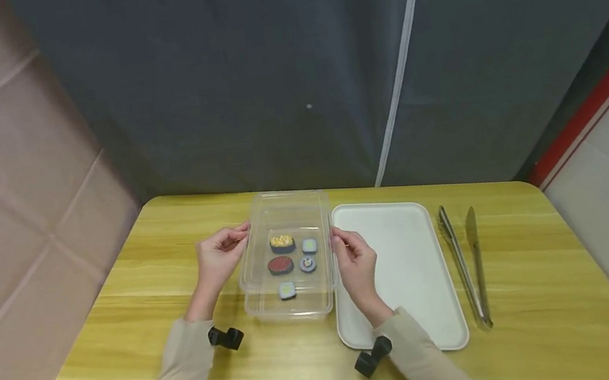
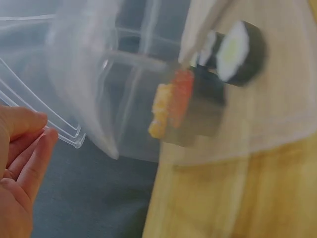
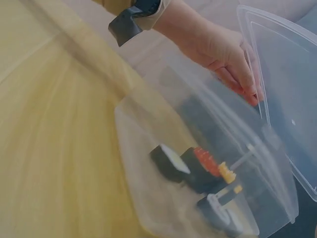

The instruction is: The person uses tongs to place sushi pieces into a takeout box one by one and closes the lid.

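Observation:
A clear plastic container [image 1: 292, 312] stands on the wooden table, with several toy sushi pieces [image 1: 282, 243] inside it. Its clear lid [image 1: 284, 209] is held just above it. My left hand [image 1: 237, 235] pinches the lid's left edge and my right hand [image 1: 341, 240] pinches its right edge. In the left wrist view my left hand's fingertips [image 2: 42, 136] touch the lid's rim [image 2: 67, 136], and the sushi [image 2: 171, 106] shows blurred through the plastic. The right wrist view shows the left hand [image 3: 233, 59] on the lid [image 3: 282, 74] above the sushi [image 3: 198, 166]; the right hand itself is out of that view.
A white rectangular tray [image 1: 409, 266] lies just right of the container, partly under my right wrist. Metal tongs [image 1: 464, 265] lie further right. The yellow wooden table [image 1: 536, 339] ends at a dark curtain behind. A pinkish wall stands to the left.

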